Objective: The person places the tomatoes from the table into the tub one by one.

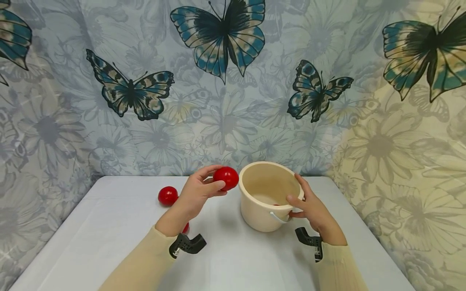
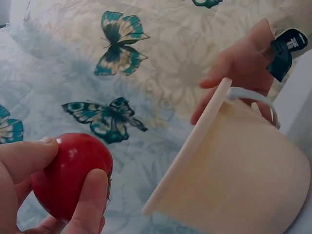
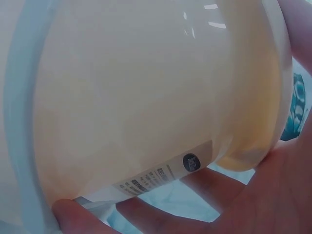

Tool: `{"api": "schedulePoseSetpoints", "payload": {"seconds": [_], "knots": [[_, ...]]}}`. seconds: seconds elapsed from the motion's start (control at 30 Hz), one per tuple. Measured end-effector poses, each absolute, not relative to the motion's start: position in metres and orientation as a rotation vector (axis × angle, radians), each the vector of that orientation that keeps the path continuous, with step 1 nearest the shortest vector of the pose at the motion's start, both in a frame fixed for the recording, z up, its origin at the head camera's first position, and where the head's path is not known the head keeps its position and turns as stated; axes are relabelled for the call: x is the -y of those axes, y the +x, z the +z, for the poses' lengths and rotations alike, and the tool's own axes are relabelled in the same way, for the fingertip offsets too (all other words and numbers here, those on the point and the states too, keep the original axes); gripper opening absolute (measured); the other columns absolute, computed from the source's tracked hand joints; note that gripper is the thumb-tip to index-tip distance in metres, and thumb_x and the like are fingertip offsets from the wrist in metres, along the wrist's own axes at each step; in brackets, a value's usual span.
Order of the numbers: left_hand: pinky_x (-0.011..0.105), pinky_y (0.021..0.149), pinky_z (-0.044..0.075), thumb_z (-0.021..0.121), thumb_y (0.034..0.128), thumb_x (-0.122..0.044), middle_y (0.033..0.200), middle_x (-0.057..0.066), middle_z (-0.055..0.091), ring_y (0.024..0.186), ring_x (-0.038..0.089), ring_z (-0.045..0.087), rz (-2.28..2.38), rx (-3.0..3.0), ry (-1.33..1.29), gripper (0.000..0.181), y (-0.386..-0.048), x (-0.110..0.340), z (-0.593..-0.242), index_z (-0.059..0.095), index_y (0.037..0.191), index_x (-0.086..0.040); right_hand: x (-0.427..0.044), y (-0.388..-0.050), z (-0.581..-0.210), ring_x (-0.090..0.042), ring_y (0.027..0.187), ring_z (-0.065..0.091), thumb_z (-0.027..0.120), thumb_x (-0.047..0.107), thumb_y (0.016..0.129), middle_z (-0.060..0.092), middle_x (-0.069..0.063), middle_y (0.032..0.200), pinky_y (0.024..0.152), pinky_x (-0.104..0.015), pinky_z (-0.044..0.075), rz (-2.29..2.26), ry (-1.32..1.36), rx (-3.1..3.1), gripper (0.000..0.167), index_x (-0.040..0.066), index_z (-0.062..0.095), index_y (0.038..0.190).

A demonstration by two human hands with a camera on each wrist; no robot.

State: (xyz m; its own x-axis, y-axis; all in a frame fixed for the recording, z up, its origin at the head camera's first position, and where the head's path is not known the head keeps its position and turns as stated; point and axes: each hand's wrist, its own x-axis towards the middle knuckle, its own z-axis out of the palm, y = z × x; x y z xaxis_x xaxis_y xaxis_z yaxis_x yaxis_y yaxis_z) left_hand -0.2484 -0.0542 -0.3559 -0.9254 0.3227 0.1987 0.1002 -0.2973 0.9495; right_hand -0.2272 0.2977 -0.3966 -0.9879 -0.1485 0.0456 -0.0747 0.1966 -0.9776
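Observation:
A red tomato (image 1: 226, 178) is pinched between the thumb and fingers of my left hand (image 1: 194, 194), just left of the bucket's rim. In the left wrist view the same tomato (image 2: 72, 175) shows a bit of green at its side. The cream bucket (image 1: 259, 214) tilts slightly, and my right hand (image 1: 314, 206) grips its right side with the thumb near the rim. A sliver of something red (image 1: 276, 205) shows inside the bucket. In the right wrist view, fingers (image 3: 161, 217) lie against the bucket wall (image 3: 122, 97) beside a printed label (image 3: 163, 170).
Another red tomato (image 1: 168, 196) lies on the white table (image 1: 120, 226), left of my left hand. A further red object (image 1: 185, 228) is partly hidden behind my left wrist. The bucket's pale handle (image 1: 278, 218) hangs at its front. A butterfly-patterned cloth (image 1: 225, 121) stands behind the table.

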Motion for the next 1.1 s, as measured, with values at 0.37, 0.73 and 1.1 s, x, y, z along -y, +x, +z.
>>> {"api": "schedulePoseSetpoints", "payload": {"seconds": [0.37, 0.73, 1.1], "knots": [[0.044, 0.083, 0.058, 0.070, 0.0895, 0.004, 0.135, 0.015, 0.052, 0.111, 0.033, 0.061, 2.320, -1.750, 0.573, 0.050, -0.269, 0.001, -0.353, 0.057, 0.137, -0.002, -0.301, -0.228, -0.400, -0.052, 0.134, 0.032, 0.065, 0.018, 0.097, 0.001, -0.022, 0.162, 0.083, -0.063, 0.053, -1.973, -0.238, -2.335, 0.091, 0.027, 0.001, 0.161], [0.045, 0.081, 0.058, 0.071, 0.0880, 0.006, 0.130, 0.014, 0.054, 0.107, 0.030, 0.063, 2.264, -1.796, 0.577, 0.048, -0.275, -0.039, -0.351, 0.060, 0.134, -0.002, -0.301, -0.228, -0.399, -0.051, 0.136, 0.028, 0.069, 0.023, 0.095, 0.002, -0.020, 0.162, 0.083, -0.063, 0.053, -1.962, -0.217, -2.342, 0.094, 0.028, 0.003, 0.161], [0.038, 0.076, 0.060, 0.074, 0.0878, 0.001, 0.125, 0.008, 0.059, 0.105, 0.026, 0.064, 2.201, -1.860, 0.576, 0.046, -0.280, -0.058, -0.350, 0.063, 0.132, -0.007, -0.302, -0.229, -0.400, -0.051, 0.136, 0.030, 0.069, 0.026, 0.095, 0.004, -0.020, 0.162, 0.082, -0.063, 0.053, -1.963, -0.225, -2.343, 0.093, 0.029, 0.004, 0.161]]}}
